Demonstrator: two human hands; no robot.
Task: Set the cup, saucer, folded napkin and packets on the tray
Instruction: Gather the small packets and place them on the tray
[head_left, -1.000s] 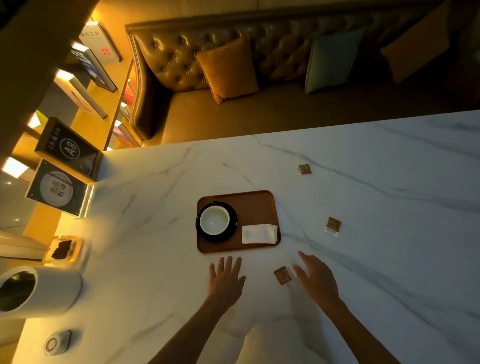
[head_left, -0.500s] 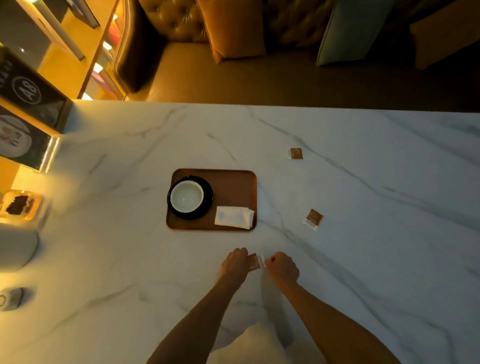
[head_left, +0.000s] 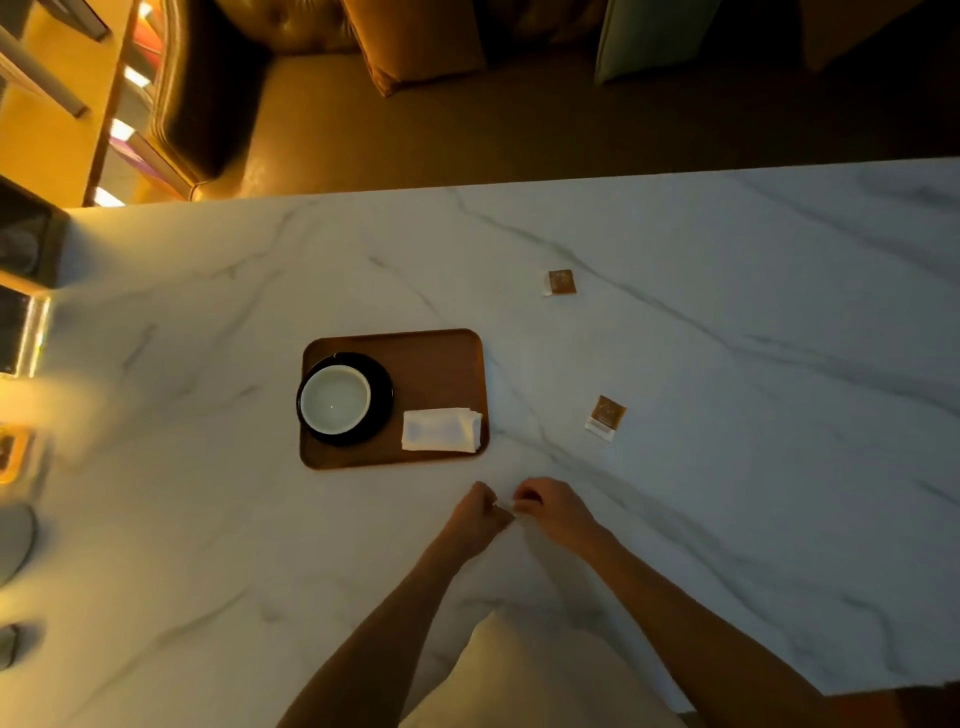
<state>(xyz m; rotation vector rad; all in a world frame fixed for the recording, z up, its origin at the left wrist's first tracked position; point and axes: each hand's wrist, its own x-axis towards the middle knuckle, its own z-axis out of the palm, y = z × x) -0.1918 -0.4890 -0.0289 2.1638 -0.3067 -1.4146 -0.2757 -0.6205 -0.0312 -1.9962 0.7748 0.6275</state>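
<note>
Head view: 2 packets (head_left: 560, 282) (head_left: 604, 416) (print perhaps unreadable) lie off the tray (head_left: 441, 364).

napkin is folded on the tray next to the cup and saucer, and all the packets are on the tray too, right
Not quite. The head view shows the napkin on the tray beside the cup and saucer, but no packets are there: two packets lie on the marble table.

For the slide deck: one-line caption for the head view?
Cup, saucer, napkin on tray; both hands meet nearby; two packets on marble.
</note>
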